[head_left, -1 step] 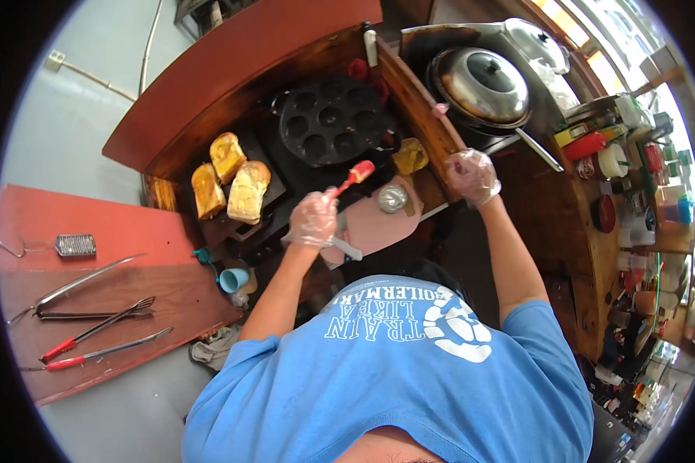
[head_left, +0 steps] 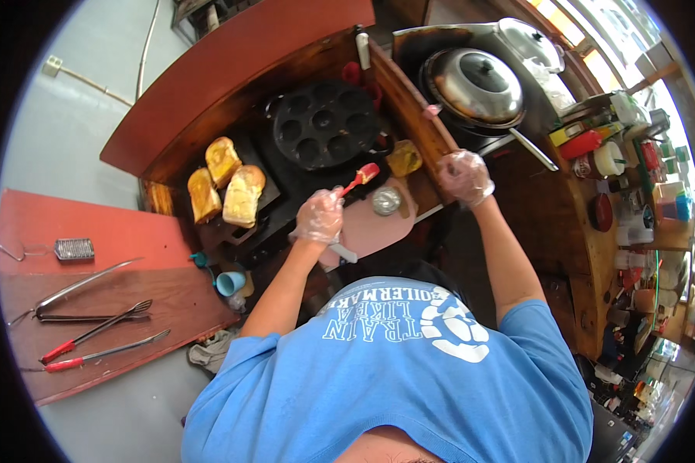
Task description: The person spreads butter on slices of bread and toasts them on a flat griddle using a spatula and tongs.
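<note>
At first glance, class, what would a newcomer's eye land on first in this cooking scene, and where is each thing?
The round black pan with hollow cups sits at top centre, with three golden toasted bread slices on the griddle to its left. In the middle, the gloved left hand holds a red-tipped brush pointing toward that pan, while the gloved right hand rests on the wooden counter edge. A shiny domed lid covers a pan at upper right.

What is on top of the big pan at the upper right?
A domed metal lid with a dark knob covers the pan. Whatever is inside is hidden. The right hand rests on the wooden edge nearby.
</note>
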`<state>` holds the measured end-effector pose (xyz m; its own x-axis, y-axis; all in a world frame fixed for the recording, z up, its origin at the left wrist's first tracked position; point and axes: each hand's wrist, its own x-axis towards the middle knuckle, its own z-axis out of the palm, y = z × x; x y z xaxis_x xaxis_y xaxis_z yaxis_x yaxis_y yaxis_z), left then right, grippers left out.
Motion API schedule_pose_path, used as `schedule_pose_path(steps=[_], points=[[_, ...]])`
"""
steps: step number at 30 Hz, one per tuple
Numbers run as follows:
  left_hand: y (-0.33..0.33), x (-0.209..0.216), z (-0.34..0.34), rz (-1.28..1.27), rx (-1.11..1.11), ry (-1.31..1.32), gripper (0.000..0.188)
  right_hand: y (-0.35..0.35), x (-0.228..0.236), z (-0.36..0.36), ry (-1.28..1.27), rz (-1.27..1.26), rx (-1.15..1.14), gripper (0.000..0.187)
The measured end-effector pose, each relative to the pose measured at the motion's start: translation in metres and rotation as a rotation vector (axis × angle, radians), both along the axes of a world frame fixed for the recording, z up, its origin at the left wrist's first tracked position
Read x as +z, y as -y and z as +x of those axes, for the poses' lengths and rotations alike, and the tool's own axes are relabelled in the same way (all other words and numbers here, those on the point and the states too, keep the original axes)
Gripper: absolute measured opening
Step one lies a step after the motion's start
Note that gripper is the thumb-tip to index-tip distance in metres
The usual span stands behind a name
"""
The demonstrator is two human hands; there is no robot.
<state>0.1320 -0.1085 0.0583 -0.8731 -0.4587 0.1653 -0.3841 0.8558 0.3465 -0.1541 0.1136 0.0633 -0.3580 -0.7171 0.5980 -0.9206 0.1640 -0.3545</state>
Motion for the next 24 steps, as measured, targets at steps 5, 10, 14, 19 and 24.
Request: schedule_pose_path(steps=[5, 10, 14, 19, 24], points=[[-0.041, -0.014, -0.115, -0.04, -0.009, 0.112, 0.027, -0.003, 0.009, 0.004, 0.046, 0.007, 0.077, 0.007], [-0.054, -0.044, -0.143, -0.132, -0.026, -0.016, 0.021, -0.062, 0.019, -0.009, 0.349, -0.13, 0.391, 0.005], [-0.085, -0.008, -0.127, -0.322, 0.129, -0.145, 0.022, -0.164, 0.004, -0.053, 0.417, -0.016, 0.345, 0.003], [-0.118, 0.1, -0.219, -0.363, 0.122, -0.351, 0.012, -0.277, -0.065, -0.118, 1.215, 0.207, -0.272, 0.022], [-0.094, 0.092, -0.411, -0.737, -0.48, -0.248, 0.024, -0.336, -0.143, -0.151, 1.689, -0.195, -0.385, 0.029]])
